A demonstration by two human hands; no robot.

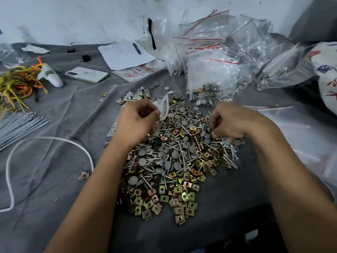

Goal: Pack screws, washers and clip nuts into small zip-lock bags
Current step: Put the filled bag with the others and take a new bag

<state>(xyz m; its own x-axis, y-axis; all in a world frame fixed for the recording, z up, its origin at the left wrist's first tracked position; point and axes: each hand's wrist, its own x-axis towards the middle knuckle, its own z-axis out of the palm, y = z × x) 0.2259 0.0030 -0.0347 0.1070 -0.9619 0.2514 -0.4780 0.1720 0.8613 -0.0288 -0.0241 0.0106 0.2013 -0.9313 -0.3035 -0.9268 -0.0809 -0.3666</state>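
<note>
From the head camera, a big pile of screws point(165, 162), gray washers point(184, 123) and square clip nuts point(179, 210) lies on a gray cloth point(54, 161). The left hand point(135, 121) pinches a small clear bag point(163, 108) above the pile's left side. The right hand point(228, 121) has its fingers curled down into the pile, picking at small parts. Filled bags point(211, 83) stand behind the pile. A phone point(87, 74) lies far left.

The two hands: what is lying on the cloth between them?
The head view shows the heap's far part between the left hand and the right hand: grey round caps, screws and a few brass-coloured clip nuts.
</note>
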